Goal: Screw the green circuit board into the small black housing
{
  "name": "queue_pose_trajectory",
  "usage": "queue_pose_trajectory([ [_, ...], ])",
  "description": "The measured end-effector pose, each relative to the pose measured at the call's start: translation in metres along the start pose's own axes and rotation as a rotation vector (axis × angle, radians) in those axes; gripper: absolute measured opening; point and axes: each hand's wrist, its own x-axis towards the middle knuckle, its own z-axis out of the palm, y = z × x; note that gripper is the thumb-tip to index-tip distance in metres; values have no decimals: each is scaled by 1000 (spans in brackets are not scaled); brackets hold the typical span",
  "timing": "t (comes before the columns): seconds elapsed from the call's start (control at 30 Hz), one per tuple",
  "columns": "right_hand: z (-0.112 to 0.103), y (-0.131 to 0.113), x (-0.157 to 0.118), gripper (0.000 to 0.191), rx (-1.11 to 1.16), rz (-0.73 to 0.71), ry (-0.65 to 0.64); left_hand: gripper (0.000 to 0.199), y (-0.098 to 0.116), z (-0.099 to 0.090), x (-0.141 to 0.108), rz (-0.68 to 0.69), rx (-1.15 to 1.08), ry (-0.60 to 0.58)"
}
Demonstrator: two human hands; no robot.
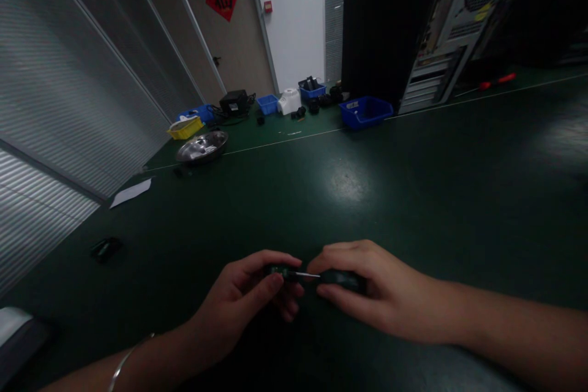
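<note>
Near the bench's (257,196) left edge, a small black object (106,248), then white paper (131,193); farther in, a shiny, round metal dish (202,146). Broad, smooth green stretch from there to the hands, well inside that edge. Between left hand's (248,291) thumb and fingers, pinched: a small dark part (278,270), greenish, detail blurred. Meeting it, a tool's thin metal shaft (307,274); its rounded dark handle (342,280) clasped in the right hand (386,291).
</note>
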Motion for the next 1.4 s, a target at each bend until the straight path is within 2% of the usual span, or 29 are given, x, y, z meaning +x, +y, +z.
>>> queue_pose_trajectory([
  [0.3, 0, 0, -1, 19, 17, -14, -5, 21, -1, -3, -1, -34, -92, -57],
  [0.53, -2, -1, 1, 19, 31, -15, -19, 22, -4, -4, 0, 0, -136, -82],
  [0.97, 1, 0, 1, 19, 18, 7, 11, 24, -5, -4, 0, 12, -28, -45],
  [1.4, 4, -3, -2, 19, -21, 21, 59, 28, 7, 4, -2, 21, 174, -112],
])
